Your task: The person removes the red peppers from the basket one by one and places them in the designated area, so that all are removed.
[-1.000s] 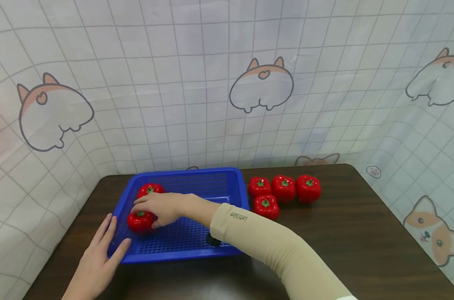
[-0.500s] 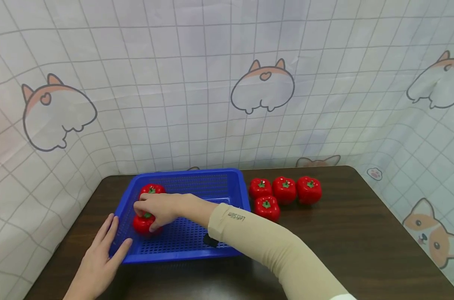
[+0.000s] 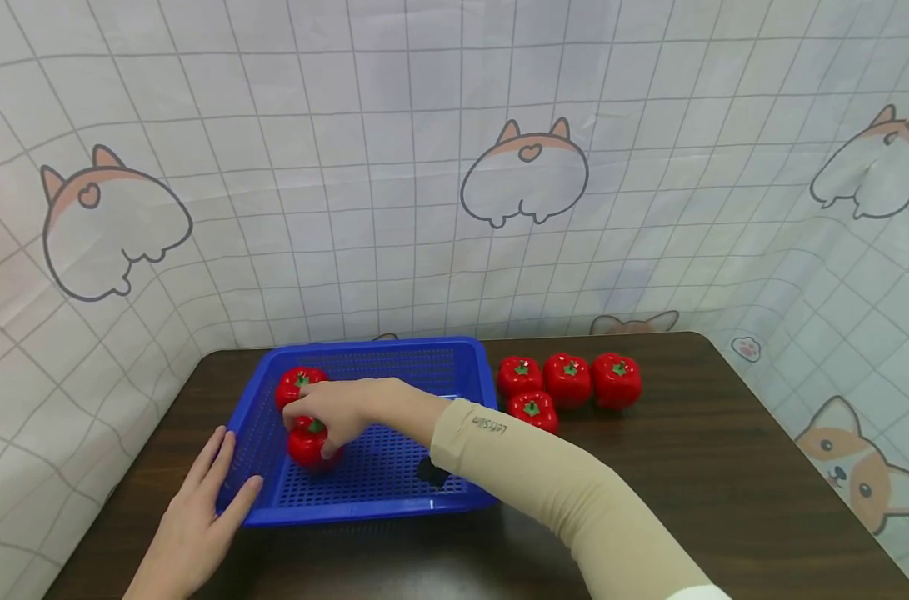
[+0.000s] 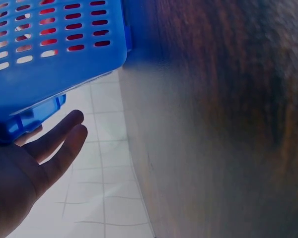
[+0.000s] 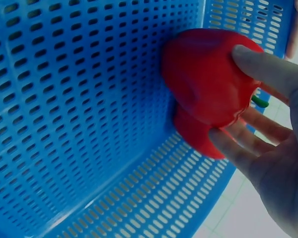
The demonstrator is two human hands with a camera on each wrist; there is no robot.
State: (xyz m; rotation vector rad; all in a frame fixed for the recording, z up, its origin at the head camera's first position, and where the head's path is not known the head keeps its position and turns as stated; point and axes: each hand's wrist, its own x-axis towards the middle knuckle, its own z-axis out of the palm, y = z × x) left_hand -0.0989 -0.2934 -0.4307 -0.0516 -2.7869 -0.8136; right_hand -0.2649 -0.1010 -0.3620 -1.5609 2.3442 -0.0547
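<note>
Left hand (image 3: 195, 512) is resting at the near left corner of the blue basket (image 3: 364, 510), fingers straight and spread wide, thumb held apart. Inside the basket, left end, the far pepper (image 3: 292, 387) is sitting just behind the held pepper (image 3: 307, 450). Right hand (image 3: 342, 408) is reaching over and gripping the held pepper: it is lying between thumb and fingers (image 5: 236, 151), thumb pressing one side, fingertips the opposite side, green stem facing the palm. Can't tell if its base is touching the basket floor. Farther right, a dark object (image 3: 430, 472) is showing beside the beige sleeve (image 3: 529, 467). Right of the basket, four red peppers (image 3: 567, 381) are standing on the desk (image 3: 724, 450), three forming a row, one sitting in front.
</note>
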